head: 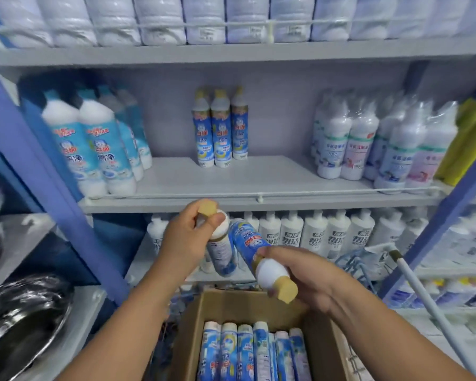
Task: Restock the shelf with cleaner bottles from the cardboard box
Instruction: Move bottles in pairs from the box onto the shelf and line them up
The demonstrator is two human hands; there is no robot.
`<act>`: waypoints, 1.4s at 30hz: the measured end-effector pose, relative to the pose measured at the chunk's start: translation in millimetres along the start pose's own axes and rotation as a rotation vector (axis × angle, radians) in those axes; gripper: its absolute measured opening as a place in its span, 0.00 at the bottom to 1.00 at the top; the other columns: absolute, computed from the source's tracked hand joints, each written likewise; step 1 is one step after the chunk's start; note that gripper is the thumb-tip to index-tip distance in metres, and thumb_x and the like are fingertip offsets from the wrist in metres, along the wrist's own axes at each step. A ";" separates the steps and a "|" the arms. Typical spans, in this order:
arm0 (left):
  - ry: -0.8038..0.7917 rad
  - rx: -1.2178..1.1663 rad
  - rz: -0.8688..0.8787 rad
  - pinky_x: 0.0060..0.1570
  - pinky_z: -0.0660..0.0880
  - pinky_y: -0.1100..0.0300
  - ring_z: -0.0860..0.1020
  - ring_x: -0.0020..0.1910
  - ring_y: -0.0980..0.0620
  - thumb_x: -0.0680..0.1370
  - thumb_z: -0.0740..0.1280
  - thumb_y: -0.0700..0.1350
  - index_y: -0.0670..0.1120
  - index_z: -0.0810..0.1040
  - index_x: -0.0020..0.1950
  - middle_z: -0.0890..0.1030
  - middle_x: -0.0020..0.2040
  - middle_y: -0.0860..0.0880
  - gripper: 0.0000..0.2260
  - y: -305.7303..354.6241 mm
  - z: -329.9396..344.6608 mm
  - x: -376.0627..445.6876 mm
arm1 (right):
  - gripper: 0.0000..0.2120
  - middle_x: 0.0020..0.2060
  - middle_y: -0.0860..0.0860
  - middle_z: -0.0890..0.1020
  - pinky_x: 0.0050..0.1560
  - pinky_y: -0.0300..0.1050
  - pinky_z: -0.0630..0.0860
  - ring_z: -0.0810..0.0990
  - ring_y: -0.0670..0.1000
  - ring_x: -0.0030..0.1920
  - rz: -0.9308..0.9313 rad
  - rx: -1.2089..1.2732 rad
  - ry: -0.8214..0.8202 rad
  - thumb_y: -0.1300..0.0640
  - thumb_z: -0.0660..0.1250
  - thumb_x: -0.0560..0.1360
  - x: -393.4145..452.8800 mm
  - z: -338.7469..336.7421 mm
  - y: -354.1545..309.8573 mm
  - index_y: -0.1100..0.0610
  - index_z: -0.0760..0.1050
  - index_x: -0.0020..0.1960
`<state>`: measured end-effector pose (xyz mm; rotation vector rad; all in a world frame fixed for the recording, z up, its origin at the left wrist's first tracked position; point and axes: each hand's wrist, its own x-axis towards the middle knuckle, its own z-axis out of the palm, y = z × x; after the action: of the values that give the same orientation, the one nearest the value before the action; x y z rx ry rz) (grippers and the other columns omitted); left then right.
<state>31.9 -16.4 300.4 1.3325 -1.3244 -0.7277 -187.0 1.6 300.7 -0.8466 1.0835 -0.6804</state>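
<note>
Before the shelf, where three bottles stand at the back, and over the cardboard box of what look like more, the left hand grips one cleaner bottle upright, the right hand another tilted.

Wrapped metal pans at left, white pole at right.

Bare middle shelf is lying open at twelve o'clock, three gold-capped bottles standing at its back. Blue-labelled bottles are crowding ten o'clock, wrapped white bottles two o'clock. A front rail is edging the opening.
</note>
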 end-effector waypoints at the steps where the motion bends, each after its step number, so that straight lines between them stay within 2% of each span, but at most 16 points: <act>1: 0.017 -0.016 0.017 0.50 0.73 0.65 0.81 0.52 0.58 0.78 0.72 0.45 0.54 0.82 0.55 0.84 0.52 0.56 0.07 9.7 -6.7 6.2 | 0.12 0.39 0.58 0.83 0.28 0.44 0.77 0.81 0.53 0.34 -0.019 -0.007 -0.012 0.55 0.73 0.74 -0.5 6.4 -11.3 0.62 0.80 0.53; 4: 0.037 -0.060 0.053 0.52 0.74 0.64 0.81 0.53 0.60 0.77 0.72 0.47 0.55 0.83 0.53 0.84 0.52 0.59 0.06 34.7 -25.0 30.8 | 0.10 0.40 0.57 0.82 0.26 0.42 0.74 0.79 0.52 0.34 -0.077 -0.046 -0.013 0.56 0.71 0.75 1.5 24.2 -43.0 0.61 0.80 0.52; 7: 0.039 -0.083 0.130 0.52 0.75 0.63 0.81 0.49 0.61 0.78 0.72 0.48 0.56 0.83 0.49 0.84 0.48 0.61 0.03 54.4 -39.5 61.0 | 0.09 0.39 0.56 0.82 0.24 0.41 0.73 0.78 0.52 0.34 -0.118 -0.058 0.009 0.56 0.71 0.75 11.2 38.7 -71.4 0.61 0.80 0.52; 10: 0.050 -0.057 0.182 0.46 0.72 0.71 0.79 0.44 0.66 0.78 0.71 0.49 0.54 0.82 0.49 0.83 0.43 0.64 0.02 65.4 -49.9 93.4 | 0.10 0.38 0.56 0.81 0.24 0.41 0.73 0.78 0.52 0.34 -0.127 -0.084 0.038 0.55 0.71 0.75 28.7 52.3 -93.8 0.60 0.80 0.52; 12: 0.054 -0.064 0.186 0.45 0.72 0.71 0.79 0.44 0.66 0.78 0.71 0.50 0.54 0.82 0.50 0.83 0.43 0.63 0.02 67.0 -54.6 115.2 | 0.09 0.38 0.56 0.81 0.25 0.41 0.74 0.78 0.53 0.34 -0.109 -0.086 0.057 0.54 0.70 0.75 41.0 61.6 -106.5 0.59 0.79 0.51; 17: 0.021 -0.164 0.140 0.53 0.76 0.58 0.81 0.47 0.57 0.77 0.72 0.50 0.52 0.83 0.51 0.85 0.47 0.55 0.04 62.7 -58.5 166.0 | 0.10 0.41 0.58 0.81 0.28 0.43 0.81 0.81 0.56 0.37 -0.040 -0.082 0.120 0.56 0.70 0.77 74.6 74.0 -134.4 0.60 0.77 0.56; 20: -0.011 -0.199 0.141 0.59 0.77 0.53 0.82 0.53 0.53 0.77 0.72 0.51 0.51 0.83 0.53 0.85 0.50 0.54 0.07 61.0 -59.7 189.9 | 0.09 0.39 0.58 0.80 0.27 0.42 0.81 0.80 0.55 0.37 0.011 -0.076 0.144 0.57 0.70 0.77 93.3 73.0 -145.0 0.60 0.76 0.53; 23: -0.055 -0.217 0.164 0.62 0.77 0.49 0.82 0.54 0.53 0.74 0.72 0.56 0.54 0.83 0.52 0.86 0.51 0.54 0.10 63.0 -59.7 210.7 | 0.08 0.40 0.58 0.79 0.25 0.41 0.80 0.80 0.55 0.37 0.055 -0.076 0.155 0.57 0.70 0.77 105.4 69.9 -151.5 0.60 0.75 0.53; 26: -0.061 -0.227 0.169 0.58 0.77 0.53 0.82 0.54 0.54 0.71 0.73 0.58 0.56 0.83 0.52 0.85 0.53 0.56 0.13 64.6 -54.3 227.3 | 0.10 0.41 0.59 0.80 0.26 0.42 0.80 0.80 0.55 0.37 0.080 -0.136 0.172 0.57 0.71 0.77 117.7 60.4 -157.6 0.61 0.76 0.54; 30: -0.036 -0.200 0.155 0.56 0.77 0.58 0.82 0.52 0.57 0.76 0.73 0.51 0.52 0.83 0.53 0.85 0.51 0.56 0.07 56.2 -43.9 243.2 | 0.11 0.43 0.61 0.81 0.31 0.45 0.83 0.81 0.56 0.39 0.114 -0.251 0.189 0.58 0.72 0.76 132.3 44.7 -169.3 0.62 0.77 0.53; 35: -0.008 -0.233 0.068 0.50 0.76 0.61 0.82 0.48 0.59 0.77 0.72 0.47 0.53 0.82 0.50 0.85 0.47 0.57 0.03 36.5 -28.8 251.3 | 0.16 0.50 0.60 0.80 0.37 0.45 0.84 0.80 0.55 0.45 0.126 -0.372 0.143 0.60 0.73 0.74 142.7 27.4 -188.6 0.65 0.77 0.60; 37: -0.007 -0.222 0.052 0.48 0.76 0.61 0.83 0.47 0.59 0.78 0.72 0.48 0.54 0.81 0.49 0.85 0.48 0.56 0.02 34.6 -25.6 252.8 | 0.08 0.49 0.57 0.81 0.39 0.43 0.84 0.78 0.53 0.48 0.074 -0.383 0.091 0.66 0.71 0.76 140.7 26.7 -195.6 0.64 0.79 0.54; 39: -0.007 -0.173 0.041 0.46 0.77 0.60 0.83 0.48 0.58 0.78 0.71 0.50 0.54 0.81 0.50 0.85 0.48 0.55 0.03 36.6 -24.9 253.7 | 0.04 0.47 0.57 0.81 0.41 0.42 0.84 0.79 0.52 0.46 0.005 -0.431 0.090 0.69 0.70 0.75 137.5 29.6 -202.1 0.65 0.78 0.50; 42: -0.027 -0.036 0.049 0.44 0.76 0.61 0.82 0.48 0.57 0.78 0.70 0.52 0.51 0.79 0.56 0.84 0.50 0.55 0.09 35.6 -24.5 250.2 | 0.13 0.46 0.58 0.82 0.36 0.42 0.84 0.83 0.53 0.38 -0.171 -0.549 0.241 0.66 0.76 0.71 139.0 32.7 -209.5 0.65 0.77 0.52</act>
<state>93.3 -240.5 402.8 1.2610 -1.3547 -0.7349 -124.5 -212.3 421.4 -1.3645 1.4595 -0.6452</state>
